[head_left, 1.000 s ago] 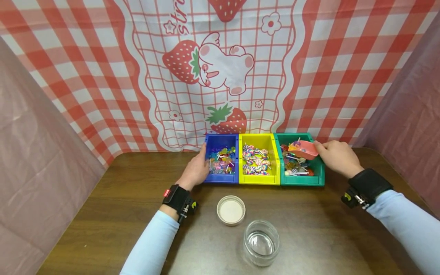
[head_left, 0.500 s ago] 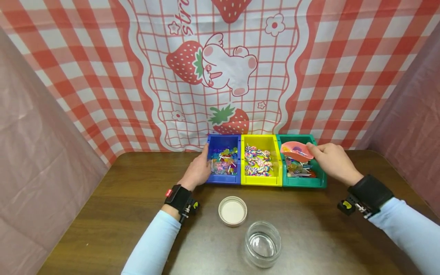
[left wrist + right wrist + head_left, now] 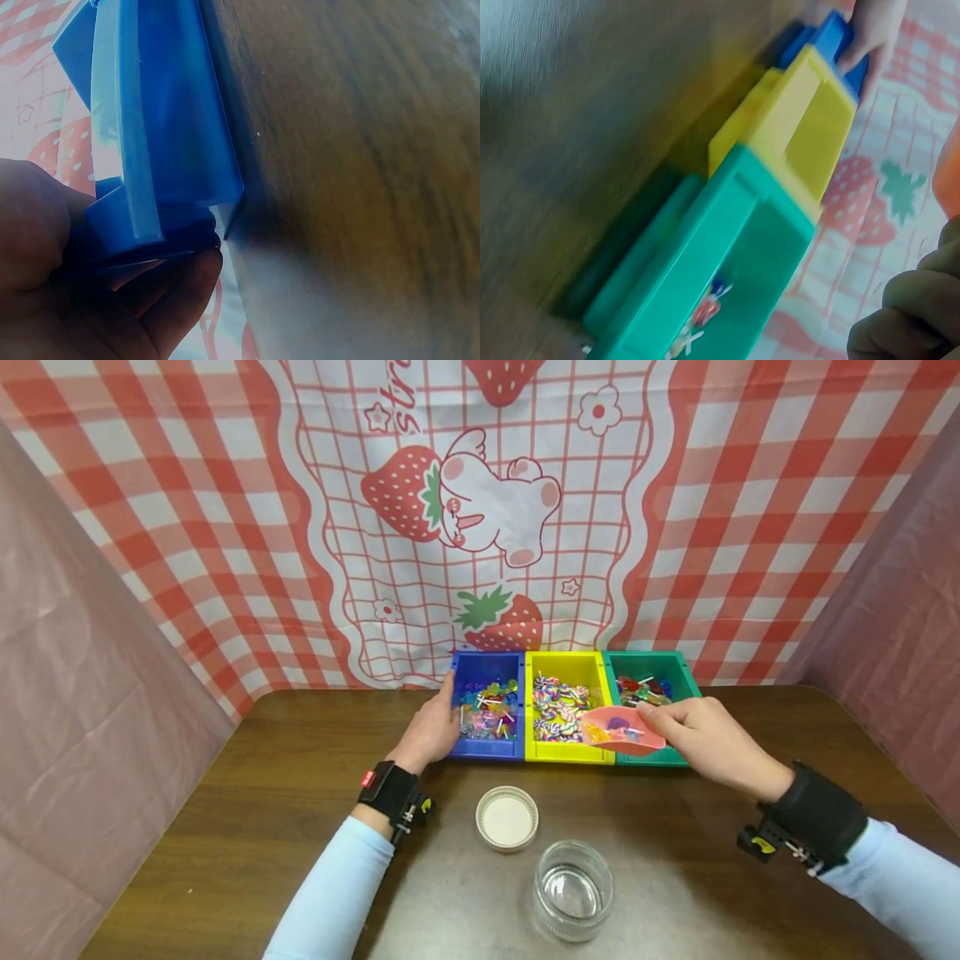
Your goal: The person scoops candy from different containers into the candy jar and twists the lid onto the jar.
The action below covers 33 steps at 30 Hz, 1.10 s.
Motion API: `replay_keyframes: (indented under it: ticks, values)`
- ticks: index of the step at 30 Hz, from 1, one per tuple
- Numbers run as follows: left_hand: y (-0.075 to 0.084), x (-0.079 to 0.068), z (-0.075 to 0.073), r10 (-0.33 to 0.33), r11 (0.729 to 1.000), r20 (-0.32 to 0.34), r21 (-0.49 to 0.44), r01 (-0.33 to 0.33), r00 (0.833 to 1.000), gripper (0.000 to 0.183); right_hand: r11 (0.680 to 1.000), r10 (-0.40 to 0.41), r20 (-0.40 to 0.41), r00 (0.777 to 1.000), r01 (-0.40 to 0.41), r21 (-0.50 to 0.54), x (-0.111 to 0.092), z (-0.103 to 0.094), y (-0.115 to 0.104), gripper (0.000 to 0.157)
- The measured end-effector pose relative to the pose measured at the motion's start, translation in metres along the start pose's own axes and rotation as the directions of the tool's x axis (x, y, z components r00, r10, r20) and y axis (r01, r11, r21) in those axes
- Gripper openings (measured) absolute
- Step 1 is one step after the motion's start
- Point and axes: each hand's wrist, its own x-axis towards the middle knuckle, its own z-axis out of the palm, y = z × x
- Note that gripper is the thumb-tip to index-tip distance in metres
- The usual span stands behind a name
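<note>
My right hand grips the end of a pink scoop, held over the front edges of the yellow bin and green bin. Several colourful little candy-shaped pieces lie in the scoop. In the right wrist view only the scoop's orange-pink edge shows beside my curled fingers. My left hand holds the left side of the blue bin; in the left wrist view, the bin's corner sits between thumb and fingers.
An open glass jar stands on the wooden table near the front. Behind it to the left lies a round white lid. Small lollipop pieces fill the yellow bin. A checked strawberry cloth hangs behind the bins.
My right hand has lifted the loaded scoop out of the green bin and carried it left and toward me, over the bins' front edges. The left hand stays at the blue bin.
</note>
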Motion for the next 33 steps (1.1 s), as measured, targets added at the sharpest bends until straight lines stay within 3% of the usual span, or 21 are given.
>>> replay_keyframes:
  ticks: [4, 8, 18, 25, 29, 33]
  values:
    - [0.000, 0.000, 0.000, 0.005, 1.000, -0.007, 0.006, -0.005, 1.000, 0.065, 0.997, -0.071, 0.012, 0.997, 0.071, 0.016, -0.010, 0.005, -0.014, 0.032]
    - [0.000, 0.001, 0.000, 0.010, 1.000, -0.009, 0.011, -0.010, 1.000, 0.065, 0.992, -0.126, 0.053, 0.991, 0.125, 0.018, -0.019, 0.009, -0.025, 0.033]
    - [-0.001, 0.002, -0.001, 0.026, 0.999, -0.028, 0.033, -0.025, 0.999, 0.065, 0.958, -0.285, 0.151, 0.947, 0.286, 0.021, -0.037, 0.020, -0.042, 0.036]
    - [-0.002, 0.001, 0.000, 0.007, 1.000, -0.014, 0.022, -0.007, 1.000, 0.065, 0.936, -0.306, 0.171, 0.936, 0.329, -0.125, -0.043, 0.027, -0.049, 0.024]
    - [-0.002, 0.001, 0.001, 0.013, 1.000, -0.015, 0.021, -0.012, 1.000, 0.065, 0.927, -0.286, 0.199, 0.937, 0.323, -0.192, -0.046, 0.031, -0.053, 0.028]
    - [-0.002, 0.002, 0.002, 0.017, 1.000, -0.016, 0.026, -0.017, 1.000, 0.065, 0.903, -0.321, 0.183, 0.929, 0.359, -0.238, -0.050, 0.033, -0.059, 0.035]
